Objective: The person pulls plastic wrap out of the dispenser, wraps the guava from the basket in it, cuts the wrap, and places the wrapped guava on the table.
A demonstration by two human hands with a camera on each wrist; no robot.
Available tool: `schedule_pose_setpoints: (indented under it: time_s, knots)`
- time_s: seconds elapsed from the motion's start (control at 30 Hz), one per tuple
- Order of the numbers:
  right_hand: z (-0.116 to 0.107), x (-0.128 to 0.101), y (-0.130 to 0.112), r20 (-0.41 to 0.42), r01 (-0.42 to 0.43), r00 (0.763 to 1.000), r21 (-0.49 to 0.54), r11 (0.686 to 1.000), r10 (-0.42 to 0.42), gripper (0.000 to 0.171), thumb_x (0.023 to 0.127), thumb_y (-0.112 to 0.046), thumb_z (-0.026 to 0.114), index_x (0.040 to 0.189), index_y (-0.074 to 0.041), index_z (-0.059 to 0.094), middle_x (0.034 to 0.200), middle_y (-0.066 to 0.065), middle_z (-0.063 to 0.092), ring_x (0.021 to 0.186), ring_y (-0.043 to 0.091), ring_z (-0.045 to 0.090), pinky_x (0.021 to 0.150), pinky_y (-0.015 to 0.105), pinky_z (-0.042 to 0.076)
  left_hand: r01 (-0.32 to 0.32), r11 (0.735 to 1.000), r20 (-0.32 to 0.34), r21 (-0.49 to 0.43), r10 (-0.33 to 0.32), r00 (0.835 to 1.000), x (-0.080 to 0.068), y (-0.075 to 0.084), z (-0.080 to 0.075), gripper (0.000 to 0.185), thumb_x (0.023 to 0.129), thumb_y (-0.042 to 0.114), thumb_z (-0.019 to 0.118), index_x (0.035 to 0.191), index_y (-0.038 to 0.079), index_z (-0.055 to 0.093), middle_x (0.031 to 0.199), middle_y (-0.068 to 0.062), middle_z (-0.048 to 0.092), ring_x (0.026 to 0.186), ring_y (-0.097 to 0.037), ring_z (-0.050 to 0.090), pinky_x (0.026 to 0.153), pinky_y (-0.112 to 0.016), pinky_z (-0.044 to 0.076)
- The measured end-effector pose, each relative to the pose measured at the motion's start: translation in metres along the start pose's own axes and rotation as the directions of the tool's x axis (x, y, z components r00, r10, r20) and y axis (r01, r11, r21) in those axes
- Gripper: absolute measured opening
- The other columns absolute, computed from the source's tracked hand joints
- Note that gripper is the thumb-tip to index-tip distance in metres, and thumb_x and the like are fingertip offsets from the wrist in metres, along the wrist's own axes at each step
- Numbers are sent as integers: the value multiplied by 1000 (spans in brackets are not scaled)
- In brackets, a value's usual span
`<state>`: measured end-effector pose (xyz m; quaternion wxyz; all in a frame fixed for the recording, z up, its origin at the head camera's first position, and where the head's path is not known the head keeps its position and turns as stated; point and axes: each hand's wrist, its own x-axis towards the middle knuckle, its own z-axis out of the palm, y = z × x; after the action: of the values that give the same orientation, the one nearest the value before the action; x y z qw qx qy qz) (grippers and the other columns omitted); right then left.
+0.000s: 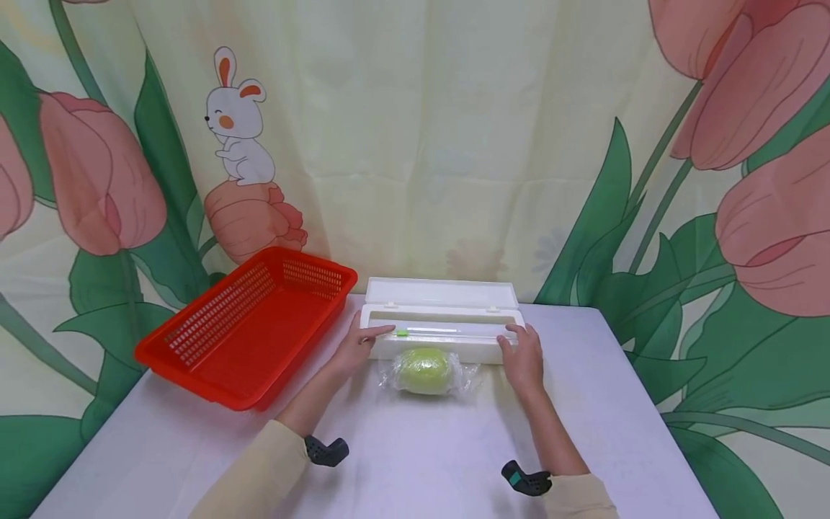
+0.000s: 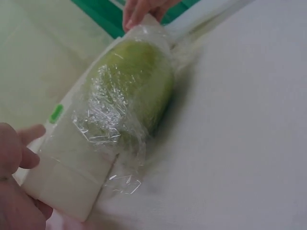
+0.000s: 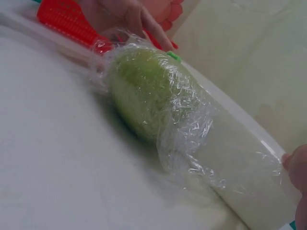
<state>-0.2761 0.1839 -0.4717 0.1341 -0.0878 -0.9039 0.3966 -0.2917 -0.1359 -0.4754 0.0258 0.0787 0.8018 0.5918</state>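
White dispenser [image 1: 441, 328]: lid open, at table's [image 1: 402, 461] far edge
Left hand [image 1: 359, 344]: fingers straight, laid on dispenser's left end
Right hand [image 1: 522, 355]: fingers relaxed, rested on right end
Wrapped green fruit [image 1: 424, 370]: touching dispenser front, between hands
Red basket [image 1: 246, 328]: left of dispenser

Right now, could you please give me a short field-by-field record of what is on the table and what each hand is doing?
Left hand: rests on the left end of the dispenser, fingers straight
Right hand: rests on the right end, fingers relaxed
Cling film dispenser: white box, lid open
Green fruit: wrapped in cling film, against the box front
Red basket: left of the box
Table: white
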Motion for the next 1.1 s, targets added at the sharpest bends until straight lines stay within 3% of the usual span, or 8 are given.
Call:
schedule_pose_setpoints:
  time_s: [0.13,0.23,0.3,0.37,0.5,0.67,0.93,1.1]
  knots:
    - [-1,-1,-1,-118,51,992,28,998,-48,38,87,-23,61,121,-7,53,140,17,37,131,36,32,108,52,27,50,998,-27,32,-50,998,-1,-1,-2,44,90,-2,45,127,19,55,153,-4,13,140,-27,13,111,-53,20]
    - [3,-3,-7,-211,142,970,97,985,-119,33,84,-22,65,114,-8,59,130,12,49,123,29,43,104,47,35,57,996,-80,68,-51,995,0,-6,-5,39,88,2,51,120,20,61,152,-4,19,141,-30,14,109,-53,25]
    - [6,-3,-12,-226,216,957,151,965,-179,30,82,-21,67,109,-9,62,118,9,57,112,25,52,98,42,42,49,995,-126,87,-37,991,1,-10,-7,33,86,4,55,114,20,65,150,-5,26,140,-31,18,108,-53,27]
    - [12,-4,-19,-192,272,953,216,938,-233,26,81,-19,69,105,-9,64,106,8,63,100,22,58,89,37,48,29,995,-157,99,-14,987,2,-13,-9,28,85,8,59,109,18,68,148,-9,30,139,-33,19,108,-55,25]
    - [23,-7,-34,-67,305,952,289,907,-299,23,80,-15,70,101,-7,67,94,8,66,87,19,62,78,32,53,19,998,-167,57,-9,986,3,-16,-11,23,83,17,66,105,18,68,146,-7,34,138,-31,22,108,-52,28]
    - [36,-10,-52,64,317,936,277,907,-346,22,79,-16,71,98,-8,67,91,6,66,84,18,62,76,29,54,13,1000,-156,14,-11,988,1,-15,-12,26,77,19,72,104,18,68,145,-3,35,138,-25,22,104,-46,37]
    - [55,-9,-74,205,346,891,273,897,-406,22,77,-16,73,97,-9,69,84,3,65,79,15,60,67,20,51,29,999,-156,44,-22,987,1,-14,-11,22,77,20,73,98,18,70,145,-3,33,137,-26,23,108,-51,29]
    - [66,-8,-85,258,381,860,248,891,-440,26,76,-19,74,99,-9,69,86,2,67,79,15,61,67,23,50,35,998,-160,52,-27,987,3,-16,-10,18,77,21,73,94,19,70,144,-2,34,135,-25,25,110,-51,26]
